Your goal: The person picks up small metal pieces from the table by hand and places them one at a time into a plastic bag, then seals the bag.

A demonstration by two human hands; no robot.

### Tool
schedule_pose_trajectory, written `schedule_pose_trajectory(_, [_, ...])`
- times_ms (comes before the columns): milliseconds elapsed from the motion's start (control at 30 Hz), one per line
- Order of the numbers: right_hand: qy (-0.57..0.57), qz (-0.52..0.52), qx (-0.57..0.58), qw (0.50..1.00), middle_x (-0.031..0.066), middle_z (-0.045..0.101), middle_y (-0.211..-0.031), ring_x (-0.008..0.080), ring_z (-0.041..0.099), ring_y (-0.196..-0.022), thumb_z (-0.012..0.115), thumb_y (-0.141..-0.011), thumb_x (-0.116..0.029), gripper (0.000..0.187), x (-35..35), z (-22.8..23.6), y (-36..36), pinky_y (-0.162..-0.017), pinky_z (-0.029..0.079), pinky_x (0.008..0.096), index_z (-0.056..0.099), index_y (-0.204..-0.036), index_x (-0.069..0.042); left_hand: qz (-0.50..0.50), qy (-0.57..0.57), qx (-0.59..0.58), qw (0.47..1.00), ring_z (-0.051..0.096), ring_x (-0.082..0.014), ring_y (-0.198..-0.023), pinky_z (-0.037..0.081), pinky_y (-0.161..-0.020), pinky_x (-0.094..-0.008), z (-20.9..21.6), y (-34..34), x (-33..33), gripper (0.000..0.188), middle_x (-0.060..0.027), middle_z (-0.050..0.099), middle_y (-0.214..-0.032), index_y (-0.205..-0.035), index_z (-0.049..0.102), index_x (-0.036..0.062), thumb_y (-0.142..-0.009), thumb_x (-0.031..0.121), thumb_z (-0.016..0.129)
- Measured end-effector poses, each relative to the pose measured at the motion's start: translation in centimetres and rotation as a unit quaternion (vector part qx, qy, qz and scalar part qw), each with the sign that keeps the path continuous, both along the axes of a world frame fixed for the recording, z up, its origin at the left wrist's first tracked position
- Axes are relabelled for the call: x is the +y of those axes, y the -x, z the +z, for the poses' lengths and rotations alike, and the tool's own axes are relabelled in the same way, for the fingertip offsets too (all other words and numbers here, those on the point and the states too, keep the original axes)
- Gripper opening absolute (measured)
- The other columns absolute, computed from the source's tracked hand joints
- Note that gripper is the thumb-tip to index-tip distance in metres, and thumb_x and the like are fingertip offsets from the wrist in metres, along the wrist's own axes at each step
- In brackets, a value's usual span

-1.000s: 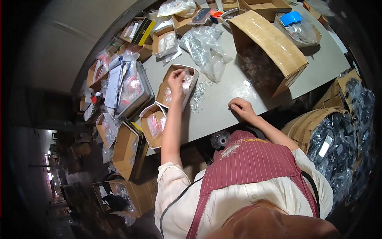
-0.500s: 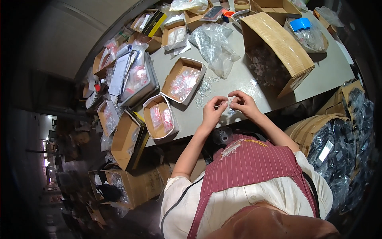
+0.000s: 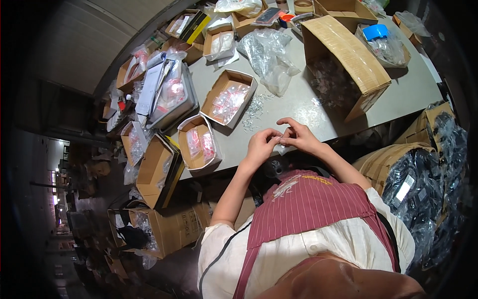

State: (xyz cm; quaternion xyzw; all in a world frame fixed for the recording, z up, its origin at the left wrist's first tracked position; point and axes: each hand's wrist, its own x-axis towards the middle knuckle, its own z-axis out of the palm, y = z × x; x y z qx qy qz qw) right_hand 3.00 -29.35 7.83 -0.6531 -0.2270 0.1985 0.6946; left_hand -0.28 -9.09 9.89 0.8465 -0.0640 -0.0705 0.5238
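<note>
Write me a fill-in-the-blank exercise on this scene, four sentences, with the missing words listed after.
1. Of the left hand and the right hand, the ____ one is nearer the open box holding small packets.
2. Loose silvery pieces lie on the table just to the ____ of that box in the picture.
3. The person's apron has thin pale ____.
4. The bright object at the table's upper right is coloured ____.

Missing words: left; right; stripes; blue.

Near sm. bag (image 3: 282, 149) shiny plastic; pcs (image 3: 255, 111) shiny, metal-looking; tabletop (image 3: 414, 82) smooth, semi-gloss; R box (image 3: 346, 52) matt cardbd; apron (image 3: 303, 209) matt cloth.
</note>
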Motion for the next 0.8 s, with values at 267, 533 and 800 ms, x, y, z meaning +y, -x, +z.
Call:
schedule_pose_trajectory(267, [-0.078, 0.071, 0.134, 0.985, 0.0043, 0.066, -0.079, 0.0114, 0.064, -0.075, 0.074, -0.087, -0.002, 0.042, -0.1, -1.6, -0.7, -0.070, 0.052, 0.0267, 0.057, -0.125, 0.001, 0.021, -0.133, -0.137, 0.981, 0.061, -0.0376, -0.081, 0.048, -0.074, -0.0493, 1.6, 1.3, -0.8, 0.018, -0.0156, 0.066, -0.077, -0.084, 0.064, 0.0014, -0.093, 0.017, 0.063])
schedule_pose_trajectory(533, [-0.103, 0.126, 0.180, 0.970, 0.0039, 0.066, -0.081, 0.0120, 0.064, -0.076, 0.069, -0.087, 0.001, 0.037, -0.1, -0.7, -0.4, -0.073, 0.053, 0.0272, 0.059, -0.122, 0.002, 0.055, -0.119, -0.037, 0.991, 0.060, -0.0343, -0.071, 0.048, -0.066, -0.0423, 1.6, 1.8, -0.7, 0.022, -0.0141, 0.065, -0.075, -0.083, 0.062, 0.0007, -0.094, 0.019, 0.065])
schedule_pose_trajectory(800, [-0.075, 0.026, 0.062, 0.995, 0.0039, 0.064, -0.090, 0.0112, 0.062, -0.082, 0.071, -0.090, -0.007, 0.045, 0.4, -2.4, -0.2, -0.075, 0.053, 0.0286, 0.053, -0.131, -0.002, 0.033, -0.066, -0.150, 0.986, 0.063, -0.0194, -0.078, 0.049, -0.070, -0.0332, 0.5, 1.9, -0.8, 0.015, -0.0133, 0.066, -0.084, -0.100, 0.067, 0.0001, -0.092, 0.013, 0.068])
